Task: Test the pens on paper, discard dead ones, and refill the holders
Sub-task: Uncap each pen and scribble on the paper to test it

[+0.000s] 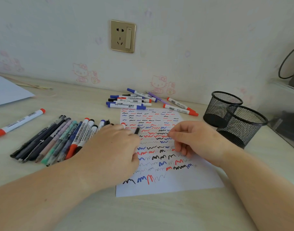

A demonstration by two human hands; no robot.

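Pale wood-grain desk (159, 212) runs up to a wall with cartoon-cat wallpaper and a brass-coloured socket plate (123, 36). On it, a sheet of test paper (172, 182) lies in front of you, covered in rows of red, blue and black scribbles.

Your left hand (109, 147) lies palm down at the paper's left edge. A black pen (137, 130) shows just past its fingertips, tip end on the paper; the hand hides the barrel, so whether your fingers pinch the pen or merely cover it cannot be told. Your right hand (194, 140) rests on the sheet with fingers loosely curled and holds nothing visible.

Pen stock sits in three places:
- A fanned row of pens and markers (59, 140) lies to the left of the paper, long axes running from near-left to far-right, most caps toward the wall.
- A pile of whiteboard markers (131, 101) lies beyond the paper's top edge, mostly crosswise to you.
- One red-capped marker (18, 124) lies apart at far left.

Two black mesh holders (234, 117) stand upright and touching, right of the paper; both look empty.

Handling, as a judgement: expect each pen to be light, rigid and smooth, and apt to roll. Take hold at mid-barrel, not the cap, which may pull off. Turn each long axis upright before you drop it into a holder.
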